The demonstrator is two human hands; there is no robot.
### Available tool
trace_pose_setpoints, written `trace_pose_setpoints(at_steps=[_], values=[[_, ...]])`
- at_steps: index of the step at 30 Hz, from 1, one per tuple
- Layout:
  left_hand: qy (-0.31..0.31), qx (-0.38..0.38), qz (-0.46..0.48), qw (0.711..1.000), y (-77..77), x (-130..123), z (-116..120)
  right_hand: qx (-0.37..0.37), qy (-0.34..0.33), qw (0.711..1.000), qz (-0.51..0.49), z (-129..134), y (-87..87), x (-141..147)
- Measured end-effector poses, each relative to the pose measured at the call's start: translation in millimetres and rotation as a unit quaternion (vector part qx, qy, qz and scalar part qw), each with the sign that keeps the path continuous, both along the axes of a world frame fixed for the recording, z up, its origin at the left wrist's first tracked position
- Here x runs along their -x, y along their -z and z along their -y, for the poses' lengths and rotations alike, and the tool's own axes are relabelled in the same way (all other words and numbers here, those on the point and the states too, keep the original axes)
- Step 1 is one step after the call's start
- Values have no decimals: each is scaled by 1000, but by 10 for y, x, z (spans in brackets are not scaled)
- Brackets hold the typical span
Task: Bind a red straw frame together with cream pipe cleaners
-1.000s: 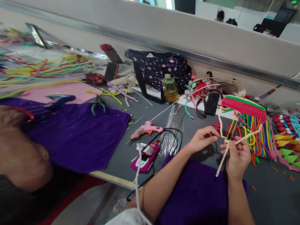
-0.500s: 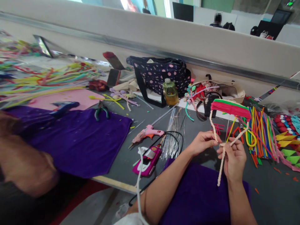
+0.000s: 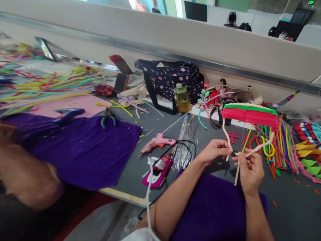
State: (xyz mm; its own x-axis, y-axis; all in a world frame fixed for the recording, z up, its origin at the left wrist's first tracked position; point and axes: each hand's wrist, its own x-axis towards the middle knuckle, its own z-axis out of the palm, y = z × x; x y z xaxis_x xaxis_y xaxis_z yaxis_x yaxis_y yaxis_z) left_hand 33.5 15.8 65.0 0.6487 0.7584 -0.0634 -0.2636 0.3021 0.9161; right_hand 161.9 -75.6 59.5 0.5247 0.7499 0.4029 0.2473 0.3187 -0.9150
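My left hand [image 3: 217,150] pinches one cream fuzzy cord [image 3: 227,134] between thumb and fingertips. A short end of it pokes out below the fingers. The right hand [image 3: 252,169], fingers closed, grips the other cream cord [image 3: 262,145], whose loose tail hangs below. A small dark gap shows between the fingertips, where the cords come close. Both cords run up to a striped panel [image 3: 250,115] of pink, green and white strips, held up above my hands. A thin pale line hangs from the panel's middle.
A purple cloth [image 3: 213,207] lies under my forearms. To the left are a pink glue gun [image 3: 157,142], a magenta-and-white device [image 3: 157,172] with cables, and clear sticks [image 3: 185,144]. Coloured pipe cleaners [image 3: 286,147] lie right. A co-worker's arm [image 3: 27,167] rests at far left.
The striped panel has tilted so more of its pink face shows and it looks wider. A short cord end now sticks out under my left fingers, and the right cord's tail has risen.
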Motion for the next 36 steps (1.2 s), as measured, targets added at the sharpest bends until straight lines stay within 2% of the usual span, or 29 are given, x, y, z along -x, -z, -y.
trace_pose_setpoints(at_steps=[4, 6, 12, 17, 21, 26, 36], values=[[5, 46, -4, 999, 28, -3, -14, 6, 11, 996, 86, -2, 118, -30], [15, 62, 2, 998, 23, 3, -18, 10, 14, 996, 86, 0, 109, -30], [60, 94, 72, 991, 16, 16, 17, 23, -12, 994, -109, -6, -76, 5], [39, 92, 110, 989, 106, -51, 63, 41, -69, 974, -213, -18, -98, 39], [22, 58, 133, 989, 96, -95, 87, 57, -88, 962, -251, -10, -97, 64], [-9, 31, 154, 988, 39, -131, 131, 54, -79, 968, -233, -3, -90, 81], [-128, -47, 124, 983, 19, -220, 190, 5, 2, 992, -126, 17, -121, 143]])
